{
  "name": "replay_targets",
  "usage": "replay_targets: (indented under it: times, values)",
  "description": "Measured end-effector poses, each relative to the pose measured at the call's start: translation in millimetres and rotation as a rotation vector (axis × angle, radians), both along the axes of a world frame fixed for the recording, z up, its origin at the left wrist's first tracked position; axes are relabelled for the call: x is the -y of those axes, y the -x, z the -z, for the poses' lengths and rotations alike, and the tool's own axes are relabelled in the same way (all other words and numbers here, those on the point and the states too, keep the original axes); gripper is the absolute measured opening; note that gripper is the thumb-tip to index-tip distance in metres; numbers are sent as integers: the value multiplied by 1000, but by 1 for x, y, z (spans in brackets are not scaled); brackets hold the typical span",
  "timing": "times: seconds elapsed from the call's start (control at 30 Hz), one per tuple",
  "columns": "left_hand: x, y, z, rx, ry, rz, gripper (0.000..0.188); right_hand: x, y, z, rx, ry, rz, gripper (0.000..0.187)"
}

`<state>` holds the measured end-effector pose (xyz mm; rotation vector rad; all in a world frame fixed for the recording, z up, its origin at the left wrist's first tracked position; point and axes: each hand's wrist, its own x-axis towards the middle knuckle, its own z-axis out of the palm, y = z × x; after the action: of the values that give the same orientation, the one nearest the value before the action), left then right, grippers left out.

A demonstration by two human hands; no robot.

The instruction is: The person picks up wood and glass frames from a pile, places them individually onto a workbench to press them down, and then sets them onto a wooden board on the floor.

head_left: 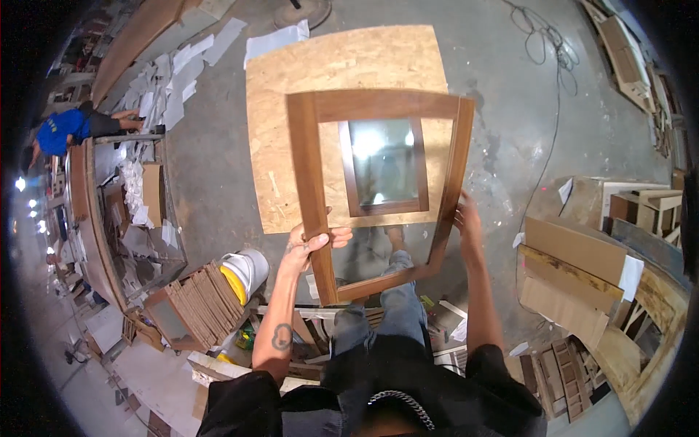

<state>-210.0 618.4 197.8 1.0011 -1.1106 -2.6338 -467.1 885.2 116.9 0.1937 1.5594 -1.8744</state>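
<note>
A brown wooden frame is held up in front of me, tilted, by its two long sides. My left hand is closed round the lower part of its left side, thumb on the front face. On the right side, my right hand grips the frame's outer edge, with its fingertips partly hidden behind the wood. Through the frame's middle I see a second, smaller-looking wooden frame with a reflective glass pane. That one lies on a large chipboard sheet beyond the held frame.
A white bucket stands at the left beside a stack of brown boards. Farther left is a large open bin of scraps, with a person in blue behind it. Cardboard lies at right; a black cable crosses the floor.
</note>
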Motion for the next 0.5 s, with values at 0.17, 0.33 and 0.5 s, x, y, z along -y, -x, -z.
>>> replay_targets:
  times: [0.17, 0.33, 0.5]
  values:
    - [19, 24, 216, 439, 291, 24, 35, 67, 12, 174, -320, -499, -22, 36]
    - [36, 80, 367, 604, 785, -31, 37, 96, 63, 290, -442, -851, -155, 45]
    - [73, 78, 407, 886, 1019, 284, 50, 134, 73, 326, -476, -829, -260, 43]
